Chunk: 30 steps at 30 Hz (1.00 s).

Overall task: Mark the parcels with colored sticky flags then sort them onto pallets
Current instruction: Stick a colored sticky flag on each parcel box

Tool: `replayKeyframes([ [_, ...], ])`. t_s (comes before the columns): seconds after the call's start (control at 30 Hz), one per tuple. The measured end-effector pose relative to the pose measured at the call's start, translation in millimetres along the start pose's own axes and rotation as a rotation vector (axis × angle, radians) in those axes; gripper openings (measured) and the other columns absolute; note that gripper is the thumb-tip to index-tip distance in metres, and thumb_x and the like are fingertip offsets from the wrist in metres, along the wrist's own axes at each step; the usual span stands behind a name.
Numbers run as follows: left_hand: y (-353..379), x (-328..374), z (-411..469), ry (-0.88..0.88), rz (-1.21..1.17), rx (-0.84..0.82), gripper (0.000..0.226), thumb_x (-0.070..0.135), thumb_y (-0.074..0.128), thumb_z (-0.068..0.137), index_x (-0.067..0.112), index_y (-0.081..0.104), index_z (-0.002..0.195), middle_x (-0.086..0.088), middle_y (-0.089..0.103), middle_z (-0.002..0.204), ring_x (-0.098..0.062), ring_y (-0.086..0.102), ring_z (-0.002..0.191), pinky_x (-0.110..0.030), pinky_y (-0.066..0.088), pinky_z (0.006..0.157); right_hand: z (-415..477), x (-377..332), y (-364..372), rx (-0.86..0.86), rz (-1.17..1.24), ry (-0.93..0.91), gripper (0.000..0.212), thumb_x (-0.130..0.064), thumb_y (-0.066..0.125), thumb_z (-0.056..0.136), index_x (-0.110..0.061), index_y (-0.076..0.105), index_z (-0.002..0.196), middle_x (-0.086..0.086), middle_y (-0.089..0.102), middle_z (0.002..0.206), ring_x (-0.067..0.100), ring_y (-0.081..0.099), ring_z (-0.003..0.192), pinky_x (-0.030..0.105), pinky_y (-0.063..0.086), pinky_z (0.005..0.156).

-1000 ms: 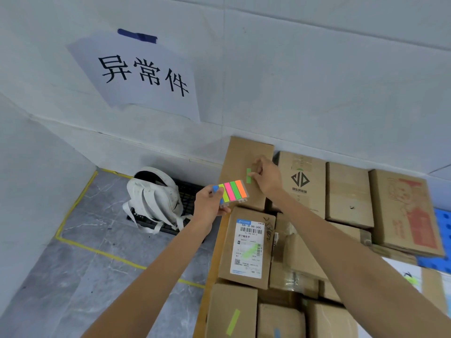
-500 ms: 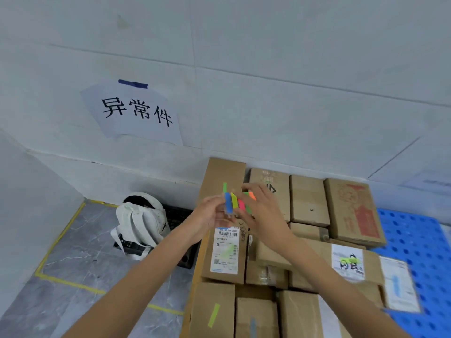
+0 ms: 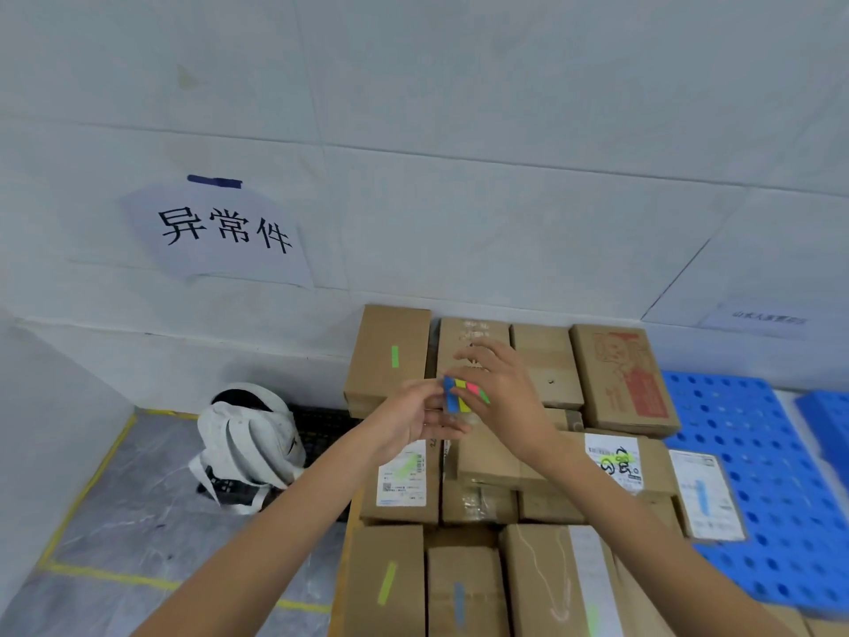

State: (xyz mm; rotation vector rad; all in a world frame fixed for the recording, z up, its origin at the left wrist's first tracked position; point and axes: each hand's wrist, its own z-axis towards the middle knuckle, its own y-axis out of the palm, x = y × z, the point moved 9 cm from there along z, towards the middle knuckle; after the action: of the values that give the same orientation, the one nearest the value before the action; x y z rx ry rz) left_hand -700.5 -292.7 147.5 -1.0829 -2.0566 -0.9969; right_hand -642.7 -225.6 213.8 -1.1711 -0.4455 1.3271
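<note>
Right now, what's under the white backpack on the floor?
The backpack lies on a black pallet against the wall; dark slats show to its right and below it. Whatever sits directly beneath the bag is covered.

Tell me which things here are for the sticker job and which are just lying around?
For the job:
- sticky flag pad, held by the left hand, with the right hand at it
- cardboard parcels, some already flagged
- blue pallet

Just lying around:
- white backpack
- paper sign on the wall
</note>
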Motion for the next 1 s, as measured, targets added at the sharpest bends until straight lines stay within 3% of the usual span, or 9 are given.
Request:
replayKeyframes([
  [0.1,2.2,0.9,1.9,0.007,-0.009,-0.016,0.031,0.017,0.033,0.101,0.0,0.057,0.11,-0.014,0.069,0.078,-0.021,0.07,0.066,-0.027,0.057,0.06,2.7,4.1,-5.6,-0.007,0.075,0.072,0.016,-0.016,0.076,0.072,-0.018,0.068,0.086,-0.003,0.06,0.091,0.015,0.05,0.095,0.031,0.044,0.084],
  [0.3,1.9,-3.1,13.1,-0.02,-0.034,0.005,0.037,0.029,0.04,0.1,0.0,0.056,0.117,-0.015,0.071,0.086,-0.024,0.07,0.07,-0.029,0.058,0.062,7.5,19.6,2.2,-0.055,0.159,0.18,0.011,-0.014,0.076,0.072,-0.018,0.067,0.077,-0.005,0.055,0.085,0.015,0.048,0.088,0.021,0.036,0.077],
  [0.47,-6.2,-12.9,33.4,-0.065,-0.041,0.131,0.03,0.027,0.048,0.098,0.004,0.057,0.116,-0.015,0.068,0.098,-0.028,0.072,0.075,-0.031,0.06,0.066,2.9,32.6,18.9,-0.097,0.195,0.207,0.011,-0.013,0.077,0.07,-0.019,0.069,0.075,-0.004,0.055,0.08,0.016,0.048,0.084,0.018,0.033,0.073],
  [0.6,-16.4,-17.3,53.8,-0.066,-0.095,0.257,0.018,0.018,0.045,0.099,0.008,0.052,0.111,-0.009,0.065,0.082,-0.022,0.07,0.059,-0.031,0.06,0.06,-1.5,50.5,33.3,-0.161,0.254,0.261,0.01,-0.016,0.078,0.07,-0.02,0.07,0.075,-0.006,0.056,0.08,0.015,0.047,0.087,0.02,0.036,0.075],
  [0.77,-46.0,-17.1,81.9,-0.048,-0.17,0.452,0.018,0.016,0.042,0.1,0.008,0.048,0.116,-0.013,0.064,0.092,-0.015,0.067,0.049,-0.025,0.057,0.048,-2.9,85.4,45.5,-0.313,0.454,0.413,0.009,-0.014,0.076,0.073,-0.02,0.069,0.074,-0.01,0.061,0.079,0.006,0.053,0.084,0.014,0.038,0.075],
  [0.87,-68.0,-15.9,95.9,-0.022,-0.187,0.535,0.02,0.017,0.039,0.101,0.012,0.047,0.118,-0.016,0.062,0.102,-0.014,0.067,0.049,-0.024,0.056,0.052,9.7,137.9,54.4,-0.254,0.491,0.614,0.013,-0.013,0.07,0.08,-0.02,0.063,0.072,-0.004,0.063,0.074,0.008,0.052,0.071,0.018,0.04,0.068],
  [1.0,-80.1,-20.4,109.8,-0.043,-0.13,0.554,0.017,0.018,0.039,0.101,0.017,0.047,0.116,-0.012,0.064,0.099,-0.015,0.069,0.057,-0.026,0.057,0.061,26.4,198.0,108.0,-0.389,0.227,0.686,0.008,-0.011,0.063,0.085,-0.012,0.06,0.078,0.0,0.06,0.077,0.017,0.056,0.076,0.031,0.046,0.07],
])
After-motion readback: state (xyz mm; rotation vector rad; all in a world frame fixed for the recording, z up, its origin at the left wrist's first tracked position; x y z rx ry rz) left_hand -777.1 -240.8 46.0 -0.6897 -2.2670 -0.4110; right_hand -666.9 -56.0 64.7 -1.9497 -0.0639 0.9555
